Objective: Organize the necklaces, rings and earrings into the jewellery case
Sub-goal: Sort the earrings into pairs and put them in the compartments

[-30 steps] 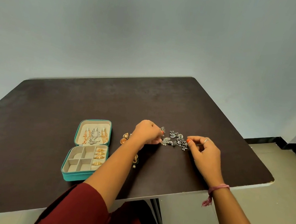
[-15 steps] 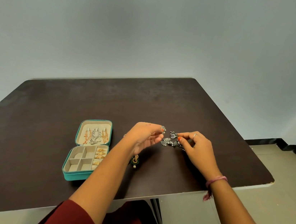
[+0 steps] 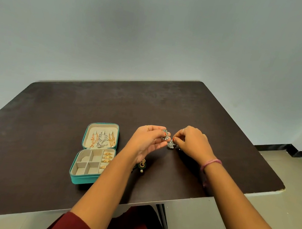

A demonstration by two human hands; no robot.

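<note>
The dark table (image 3: 51,135) carries everything, and my teal jewellery case (image 3: 95,153) lies open toward its near left part, well back from the near edge, with chain necklaces (image 3: 101,139) hanging in the lid, gold rings (image 3: 107,159) in the right-hand slots of the tray, and the square compartments bare. My left hand (image 3: 147,141) has its fingertips pinched on one silver earring (image 3: 165,135), lifted off the table near the middle, and my right hand (image 3: 192,144) is curled over the other silver earrings (image 3: 171,145) that lie just beside it, pinching at one, I think, though my fingers hide the contact. The risk I see is that these pieces are small and dangly: if they are snagged together, pulling my hands apart could drag the pile or flick one toward the near edge and off onto the floor. A loose pinch could also drop the lifted earring. Nearer me, a gold and green earring (image 3: 141,166) lies half under my left forearm, so sweeping that arm toward the case could knock it away. I can read no brand, label or writing anywhere, not on the case nor on the jewellery.
</note>
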